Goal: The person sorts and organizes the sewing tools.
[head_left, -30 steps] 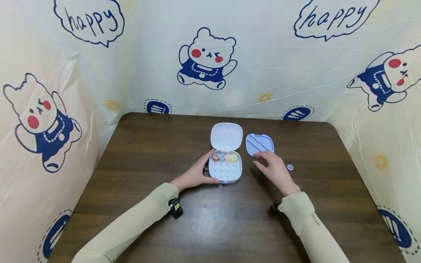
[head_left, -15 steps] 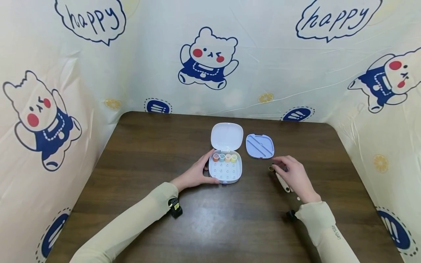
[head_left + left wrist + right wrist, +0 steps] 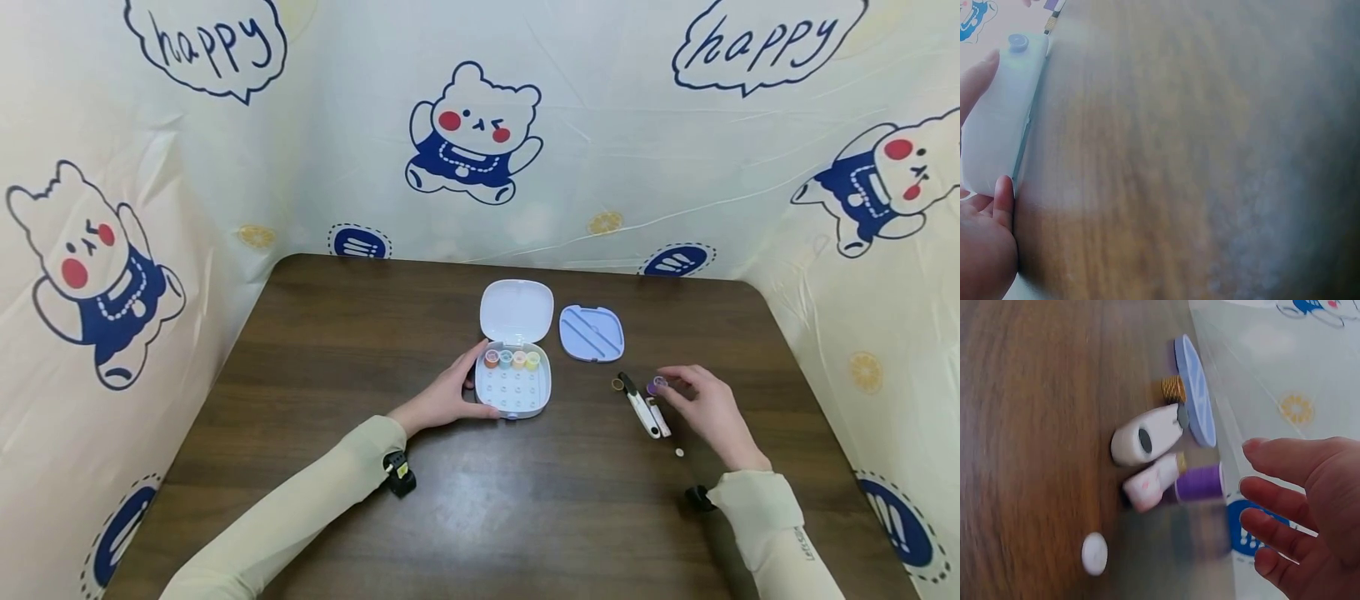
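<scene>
In the head view my left hand grips the left side of an open white sewing box, thumb at its front. Several thread spools stand in its back row, with rows of small pegs in front. My right hand hovers by a purple thread spool, fingers relaxed; the right wrist view shows a gap between fingertips and spool. Beside it lie white thread snips with a dark tip, a small white piece with a gold end, and a gold thimble. A white button lies nearer me.
Behind these small items, a blue divided tray lies flat, right of the box's raised lid. The dark wooden table meets a printed cloth backdrop at the back and both sides.
My right hand has moved right, away from beside the blue tray, to the purple spool. The snips, thimble, button and small white piece now show on the table. My left hand stays on the box.
</scene>
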The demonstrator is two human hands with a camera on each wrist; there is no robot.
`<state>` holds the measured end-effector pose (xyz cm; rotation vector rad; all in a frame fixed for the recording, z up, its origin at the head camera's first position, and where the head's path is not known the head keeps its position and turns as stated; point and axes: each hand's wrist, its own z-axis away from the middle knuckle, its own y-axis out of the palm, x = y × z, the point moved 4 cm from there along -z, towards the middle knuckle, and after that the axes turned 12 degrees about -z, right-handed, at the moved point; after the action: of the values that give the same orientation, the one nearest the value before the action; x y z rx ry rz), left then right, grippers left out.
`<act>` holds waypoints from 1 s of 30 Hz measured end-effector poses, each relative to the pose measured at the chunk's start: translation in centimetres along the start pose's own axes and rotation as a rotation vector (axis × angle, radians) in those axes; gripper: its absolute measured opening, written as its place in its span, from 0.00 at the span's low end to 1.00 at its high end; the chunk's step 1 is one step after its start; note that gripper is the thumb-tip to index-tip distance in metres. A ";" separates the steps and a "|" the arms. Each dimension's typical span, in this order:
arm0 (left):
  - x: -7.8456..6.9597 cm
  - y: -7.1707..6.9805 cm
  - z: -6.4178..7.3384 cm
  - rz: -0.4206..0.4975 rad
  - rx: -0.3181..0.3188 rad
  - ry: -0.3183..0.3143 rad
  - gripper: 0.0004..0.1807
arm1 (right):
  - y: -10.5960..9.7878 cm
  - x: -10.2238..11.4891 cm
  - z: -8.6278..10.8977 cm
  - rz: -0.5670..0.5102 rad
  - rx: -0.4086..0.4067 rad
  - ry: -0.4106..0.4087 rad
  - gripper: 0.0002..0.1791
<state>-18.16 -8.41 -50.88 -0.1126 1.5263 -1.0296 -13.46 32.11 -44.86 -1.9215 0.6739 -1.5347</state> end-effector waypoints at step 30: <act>0.4 0.1 -0.1 0.000 0.001 0.007 0.66 | 0.5 -3.6 -0.6 -0.041 0.077 0.141 0.15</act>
<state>-18.25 -8.54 -51.24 -0.1081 1.5325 -1.0320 -14.81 34.21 -47.56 -1.7934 0.6291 -1.7093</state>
